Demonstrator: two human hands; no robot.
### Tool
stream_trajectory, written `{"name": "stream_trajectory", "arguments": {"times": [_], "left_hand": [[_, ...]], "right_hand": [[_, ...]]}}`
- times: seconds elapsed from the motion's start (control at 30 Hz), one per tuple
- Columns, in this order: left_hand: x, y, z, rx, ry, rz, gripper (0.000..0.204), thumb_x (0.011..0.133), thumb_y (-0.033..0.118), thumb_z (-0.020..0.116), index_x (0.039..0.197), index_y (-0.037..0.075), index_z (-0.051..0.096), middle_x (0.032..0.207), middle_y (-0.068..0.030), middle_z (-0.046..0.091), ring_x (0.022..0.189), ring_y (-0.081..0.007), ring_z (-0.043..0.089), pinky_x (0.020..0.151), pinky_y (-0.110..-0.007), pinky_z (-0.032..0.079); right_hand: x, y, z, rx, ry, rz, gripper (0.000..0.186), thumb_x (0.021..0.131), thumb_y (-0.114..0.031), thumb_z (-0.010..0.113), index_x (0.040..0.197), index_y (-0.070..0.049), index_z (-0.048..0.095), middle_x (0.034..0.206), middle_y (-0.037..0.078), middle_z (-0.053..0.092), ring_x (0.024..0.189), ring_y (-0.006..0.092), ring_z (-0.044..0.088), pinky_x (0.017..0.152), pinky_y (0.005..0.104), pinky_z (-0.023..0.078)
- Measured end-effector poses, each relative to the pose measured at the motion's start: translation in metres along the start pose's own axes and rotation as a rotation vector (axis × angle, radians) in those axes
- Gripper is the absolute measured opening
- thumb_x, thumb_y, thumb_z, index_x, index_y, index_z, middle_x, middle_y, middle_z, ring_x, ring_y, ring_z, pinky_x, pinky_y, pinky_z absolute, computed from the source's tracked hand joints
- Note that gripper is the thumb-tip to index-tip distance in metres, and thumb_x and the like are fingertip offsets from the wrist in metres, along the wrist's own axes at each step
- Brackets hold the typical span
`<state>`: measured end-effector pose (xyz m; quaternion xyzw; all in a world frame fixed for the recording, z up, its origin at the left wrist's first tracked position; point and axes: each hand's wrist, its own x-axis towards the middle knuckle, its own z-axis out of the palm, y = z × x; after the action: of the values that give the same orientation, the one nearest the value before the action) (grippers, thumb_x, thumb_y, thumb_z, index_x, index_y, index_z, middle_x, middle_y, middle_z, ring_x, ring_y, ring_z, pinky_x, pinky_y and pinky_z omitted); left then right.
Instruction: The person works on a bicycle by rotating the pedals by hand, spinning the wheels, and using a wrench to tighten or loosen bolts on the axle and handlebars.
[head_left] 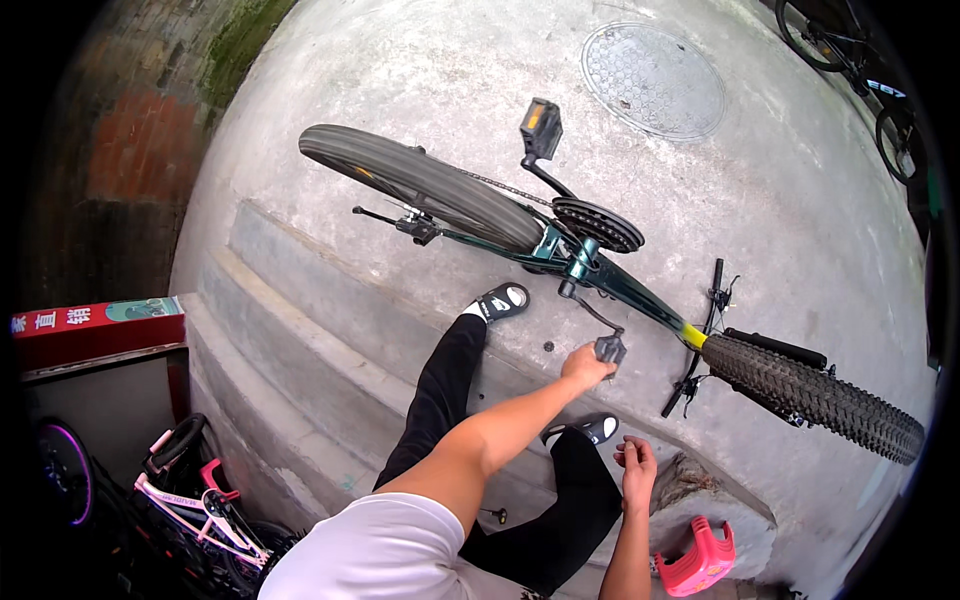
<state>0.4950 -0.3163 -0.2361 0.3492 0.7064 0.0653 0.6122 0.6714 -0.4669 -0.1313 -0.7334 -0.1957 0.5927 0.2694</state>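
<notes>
Head view has the left hand (586, 366) wrapped onto a blocky dark grey plastic pedal (611, 350), on the near side of a dark green metal bike frame (640, 293). Looks like the bike's flipped upside down, with the straight black handlebar (716, 297) low by the pale grey concrete ground (450, 90).

Main thing to look at here is how it all lines up. Bike's long axis runs across the picture on a slant, from the wide black rear tyre (420, 180) at upper left to the knobbly black front tyre (815, 395) at lower right. That pedal sits around mid-bike, ahead of the person, and the slim black crank arm (594, 314) slants from the frame out to it, toward the person and a bit rightward. So imo any move hangs on which way that crank swings.

Left hand is clearly the nearer one, since it's touching. Can't tell how hard it's squeezing, the pedal hides some fingers. Right hand (637, 466) is off the bike, back and to the right near a black-and-white slip-on shoe (600, 429), fingers loosely bent, nothing in it that I can see.

The other pedal, black plastic with an orange reflector (541, 128), is on the far side past the round black chainring (605, 228), pointing away from the person.
</notes>
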Motion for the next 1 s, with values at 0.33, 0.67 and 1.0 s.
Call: {"name": "stream_trajectory", "arguments": {"times": [0.33,0.67,1.0], "left_hand": [[-0.137,0.046,-0.289,-0.170,0.030,0.078,0.028,0.075,0.016,0.083,0.077,0.008,0.056,0.072,-0.0008,0.059,0.066,-0.0111,0.058,0.057,-0.029,0.048],[0.094,-0.070,-0.058,-0.021,0.351,0.038,0.029,0.076,0.015,0.080,0.097,0.001,0.064,0.087,-0.0101,0.071,0.081,-0.0247,0.069,0.076,-0.037,0.051],[-0.050,0.025,-0.011,0.025,0.025,0.071,0.024,0.089,0.018,0.072,0.101,0.009,0.053,0.091,-0.0080,0.063,0.066,-0.0232,0.067,0.051,-0.031,0.052]], "right_hand": [[-0.007,0.005,-0.037,0.054,0.098,-0.022,0.018,0.101,-0.014,0.054,0.111,-0.002,0.064,0.094,0.005,0.064,0.078,0.0096,0.058,0.075,0.0242,0.050],[0.036,0.101,-0.049,0.074,0.198,0.078,0.022,0.097,-0.015,0.058,0.110,0.001,0.066,0.091,0.008,0.069,0.078,0.0128,0.063,0.073,0.0265,0.052],[0.109,0.212,-0.096,-0.492,0.660,0.068,0.032,0.081,-0.018,0.068,0.108,-0.004,0.060,0.109,0.017,0.064,0.104,0.0376,0.061,0.085,0.0481,0.052]]}}
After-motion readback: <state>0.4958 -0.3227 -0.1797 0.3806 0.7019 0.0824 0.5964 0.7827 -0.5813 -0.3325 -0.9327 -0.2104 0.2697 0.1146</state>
